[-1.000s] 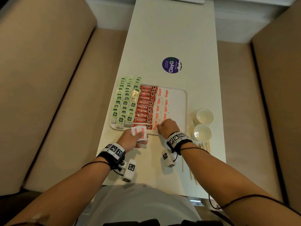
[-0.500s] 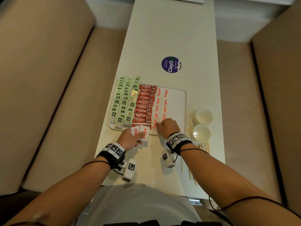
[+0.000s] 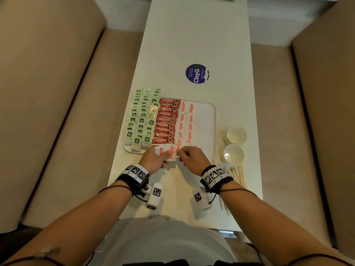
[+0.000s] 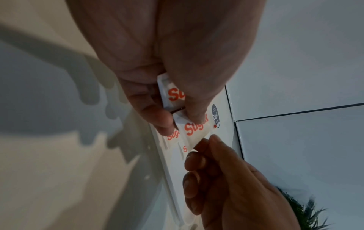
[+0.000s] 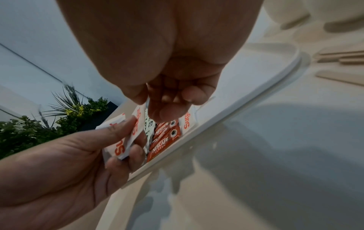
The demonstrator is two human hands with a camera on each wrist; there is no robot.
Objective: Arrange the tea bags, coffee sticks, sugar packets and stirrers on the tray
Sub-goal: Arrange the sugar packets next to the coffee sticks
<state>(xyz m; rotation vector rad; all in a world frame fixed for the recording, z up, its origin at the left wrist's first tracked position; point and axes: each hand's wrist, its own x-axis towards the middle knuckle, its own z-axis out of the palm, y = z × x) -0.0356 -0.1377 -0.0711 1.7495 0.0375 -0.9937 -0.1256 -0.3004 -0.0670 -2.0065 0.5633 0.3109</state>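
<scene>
My left hand [image 3: 164,157] holds a small stack of white sugar packets [image 3: 171,153] over the near edge of the white tray [image 3: 209,131]. My right hand [image 3: 180,153] pinches the corner of the top packet [image 4: 194,129] between thumb and forefinger; the right wrist view shows that pinch [image 5: 148,107] on the packet's edge. On the tray lie rows of green tea bags [image 3: 142,120], red coffee sticks [image 3: 166,121] and two columns of sugar packets [image 3: 187,121]. Wooden stirrers [image 3: 238,175] lie on the table, right of my right wrist.
Two white cups [image 3: 235,134] [image 3: 234,154] stand just right of the tray. A round purple sticker [image 3: 197,73] is on the table beyond it. The tray's right part is bare. Beige benches flank the narrow table on both sides.
My right hand left the sugar column at the tray's near edge and moved left to pinch the top packet. My left hand moved forward with the stack.
</scene>
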